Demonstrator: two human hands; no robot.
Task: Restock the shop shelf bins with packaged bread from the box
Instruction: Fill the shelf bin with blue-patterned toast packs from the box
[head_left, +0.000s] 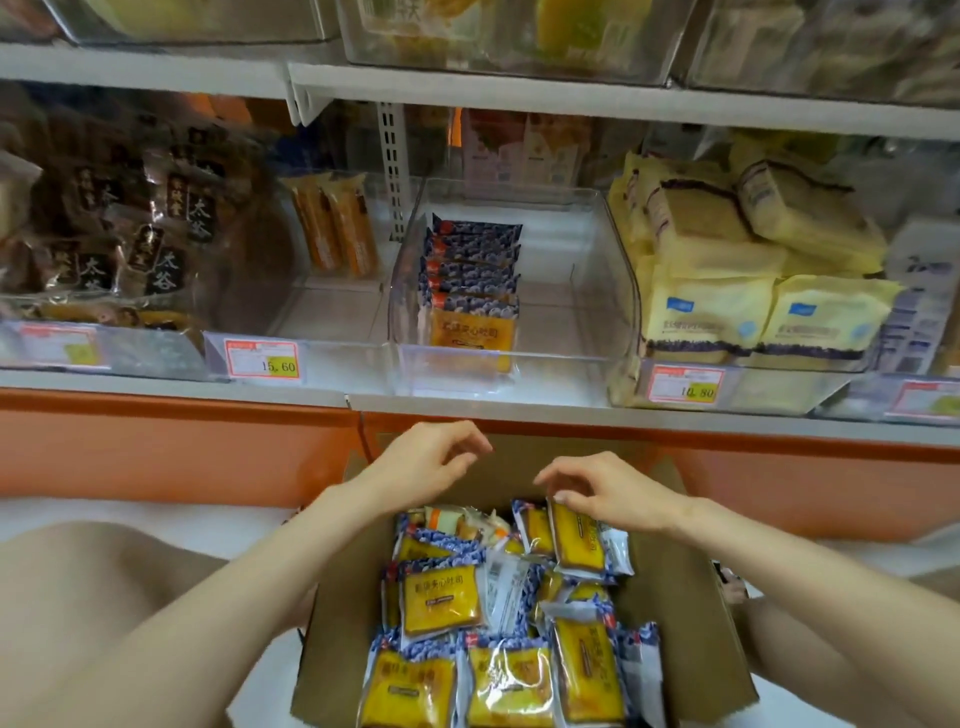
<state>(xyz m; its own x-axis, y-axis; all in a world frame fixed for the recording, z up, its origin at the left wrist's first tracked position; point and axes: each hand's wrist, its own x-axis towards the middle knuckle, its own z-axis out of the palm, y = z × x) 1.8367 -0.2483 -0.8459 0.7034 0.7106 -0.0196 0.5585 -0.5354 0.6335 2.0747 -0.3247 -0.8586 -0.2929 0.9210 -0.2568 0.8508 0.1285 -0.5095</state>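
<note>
Head view, progress: early to middle, by my judgement; one row of packets (472, 291) stands along the left side of the clear bin (597, 291) at centre frame, the rest of its floor bare.
Stock left: cardboard box (675, 597), lower centre, holds many yellow-and-blue bread packets (441, 597).
My left hand (426, 462): loosely curled above the box's far end, holding nothing.
My right hand (608, 493): fingertips pinch the top edge of an upright packet (576, 540) at the box's far end.
Left price tag (265, 358): 15.60.
Right price tag (685, 387): 10.80.
Dark packs (166, 249), left of frame: 太谷.
Packet print: Chinese characters, too blurred to read.
</note>
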